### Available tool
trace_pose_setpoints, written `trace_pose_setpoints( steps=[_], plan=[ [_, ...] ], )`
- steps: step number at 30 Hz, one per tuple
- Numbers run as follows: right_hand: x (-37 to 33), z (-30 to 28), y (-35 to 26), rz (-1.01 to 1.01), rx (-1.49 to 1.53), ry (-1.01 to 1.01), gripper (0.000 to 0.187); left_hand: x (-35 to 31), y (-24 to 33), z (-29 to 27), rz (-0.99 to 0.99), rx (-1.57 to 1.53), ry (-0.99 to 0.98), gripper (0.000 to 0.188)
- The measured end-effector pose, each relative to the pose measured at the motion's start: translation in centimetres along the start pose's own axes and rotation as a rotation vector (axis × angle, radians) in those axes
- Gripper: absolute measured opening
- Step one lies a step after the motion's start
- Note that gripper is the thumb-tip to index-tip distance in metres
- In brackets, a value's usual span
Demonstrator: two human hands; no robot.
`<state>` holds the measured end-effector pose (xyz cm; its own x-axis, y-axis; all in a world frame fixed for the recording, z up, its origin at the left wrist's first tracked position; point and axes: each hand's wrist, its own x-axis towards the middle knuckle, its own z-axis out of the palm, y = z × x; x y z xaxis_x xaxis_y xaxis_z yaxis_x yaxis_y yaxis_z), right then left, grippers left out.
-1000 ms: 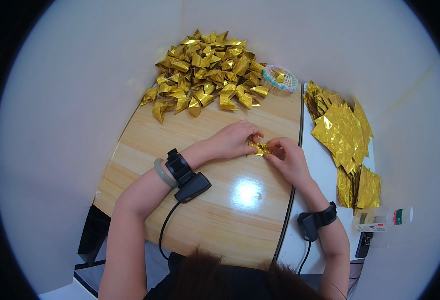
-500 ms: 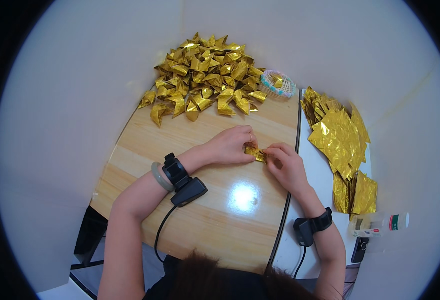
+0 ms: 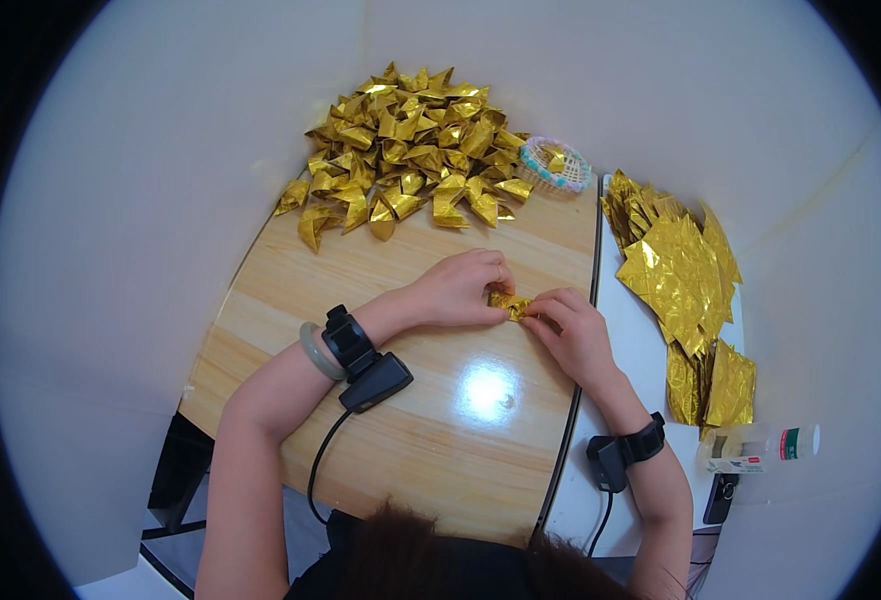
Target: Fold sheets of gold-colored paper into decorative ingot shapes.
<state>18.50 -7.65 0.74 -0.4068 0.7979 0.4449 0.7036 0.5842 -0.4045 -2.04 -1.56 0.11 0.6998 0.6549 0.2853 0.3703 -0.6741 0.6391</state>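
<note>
A small folded piece of gold foil paper point(image 3: 513, 305) is held between my two hands above the wooden table. My left hand point(image 3: 465, 288) pinches its left end, fingers curled over it. On its right end, the fingertips of my right hand point(image 3: 572, 333) press together. Fingers cover parts of the paper, so its exact folds cannot be made out. Beyond the hands lies a large heap of folded gold paper ingots point(image 3: 410, 140). Flat gold paper sheets point(image 3: 675, 280) are stacked to the right of my right hand.
A small woven basket point(image 3: 557, 165) with a pastel rim and gold inside stands beside the heap. A clear plastic bottle point(image 3: 765, 442) and a dark phone point(image 3: 721, 498) are at the right on the white surface point(image 3: 560, 500). Pale walls rise around the wooden table point(image 3: 380, 440).
The fingers of my right hand have closed in toward the paper, and its right end has shifted slightly. My left hand has stayed nearly in place.
</note>
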Motion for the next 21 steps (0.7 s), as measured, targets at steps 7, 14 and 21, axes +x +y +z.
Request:
trace_pose_setpoints(
  steps=[7, 14, 21],
  plan=[
    [0.1, 0.2, 0.4, 0.111, 0.008, 0.022, 0.024, 0.0, -0.8, 0.5, 0.01, -0.044, 0.027, 0.017],
    [0.1, 0.6, 0.8, -0.005, -0.036, 0.074, 0.025, 0.0, -1.0, 0.8, 0.026, -0.248, 0.058, 0.014],
    [0.1, 0.9, 0.8, 0.474, 0.723, 0.038, 0.013, 0.4, -0.4, 1.2, -0.202, -0.701, -0.026, 0.012]
  ],
)
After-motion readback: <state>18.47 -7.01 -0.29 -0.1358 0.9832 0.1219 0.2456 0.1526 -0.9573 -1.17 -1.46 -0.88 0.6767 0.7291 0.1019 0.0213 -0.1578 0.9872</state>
